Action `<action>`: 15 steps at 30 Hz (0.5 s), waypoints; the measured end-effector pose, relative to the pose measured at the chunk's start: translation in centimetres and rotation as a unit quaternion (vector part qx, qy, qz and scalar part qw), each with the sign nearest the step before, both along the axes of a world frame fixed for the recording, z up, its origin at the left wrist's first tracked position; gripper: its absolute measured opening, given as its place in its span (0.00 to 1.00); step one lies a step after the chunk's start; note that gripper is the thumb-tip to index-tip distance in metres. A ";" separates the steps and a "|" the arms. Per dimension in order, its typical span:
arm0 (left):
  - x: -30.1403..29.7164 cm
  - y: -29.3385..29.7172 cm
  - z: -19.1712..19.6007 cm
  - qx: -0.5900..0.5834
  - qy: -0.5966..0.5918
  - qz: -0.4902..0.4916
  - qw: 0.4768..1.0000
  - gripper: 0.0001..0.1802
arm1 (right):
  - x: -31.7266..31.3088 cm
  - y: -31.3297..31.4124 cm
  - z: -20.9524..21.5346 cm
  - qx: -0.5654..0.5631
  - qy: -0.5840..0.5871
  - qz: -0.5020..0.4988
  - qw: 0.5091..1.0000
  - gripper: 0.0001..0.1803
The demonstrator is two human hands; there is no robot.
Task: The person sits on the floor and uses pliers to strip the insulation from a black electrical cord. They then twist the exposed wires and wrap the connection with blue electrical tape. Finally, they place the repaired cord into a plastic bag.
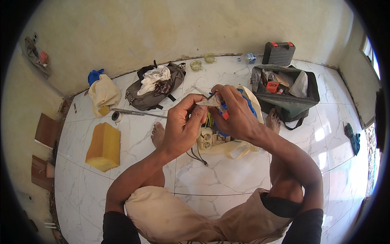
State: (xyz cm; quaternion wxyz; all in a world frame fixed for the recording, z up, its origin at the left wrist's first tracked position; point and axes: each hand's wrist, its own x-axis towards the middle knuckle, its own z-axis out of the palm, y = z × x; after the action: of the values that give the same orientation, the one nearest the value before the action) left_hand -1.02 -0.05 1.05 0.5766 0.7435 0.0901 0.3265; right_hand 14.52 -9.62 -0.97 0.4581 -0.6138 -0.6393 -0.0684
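Note:
Both hands meet above the floor between my bent knees. My left hand (pixel 182 124) is closed, its thumb and fingers pinching a pointed grey metal piece (pixel 209 101) near its left end. From the other side my right hand (pixel 239 116) grips that piece, fingers curled over its top. A small red-orange part (pixel 225 115) shows by the right fingers; whether it belongs to the metal piece I cannot tell. Below the hands sit a white socket strip (pixel 206 139), dark cables (pixel 196 156) and a cream-and-blue bag (pixel 254 103), partly hidden by my right hand.
A yellow foam block (pixel 102 146) stands left, near a roll of tape (pixel 116 116). Beyond are a grey backpack (pixel 156 87) and glass mugs (pixel 196 65). An open tool bag (pixel 286 89) lies right, before a black case (pixel 279 53) and plastic bottle (pixel 247 57).

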 end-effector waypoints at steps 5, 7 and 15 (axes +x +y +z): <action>0.0 0.1 -0.2 -0.016 -0.001 -0.012 1.000 0.08 | 0.1 -0.1 0.1 -0.007 -0.010 -0.006 1.000 0.25; 0.0 0.0 -0.1 -0.029 0.001 -0.027 0.999 0.08 | 0.1 -0.2 0.1 -0.003 -0.014 -0.011 1.000 0.26; -0.1 0.0 0.0 -0.089 0.014 -0.072 0.993 0.10 | 0.3 -0.1 0.0 0.007 -0.043 -0.014 0.999 0.30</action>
State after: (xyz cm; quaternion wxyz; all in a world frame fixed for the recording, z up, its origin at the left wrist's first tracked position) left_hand -1.11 0.00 1.06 0.6614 0.6983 0.0730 0.2639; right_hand 14.86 -9.74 -0.99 0.4332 -0.6160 -0.6494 -0.1059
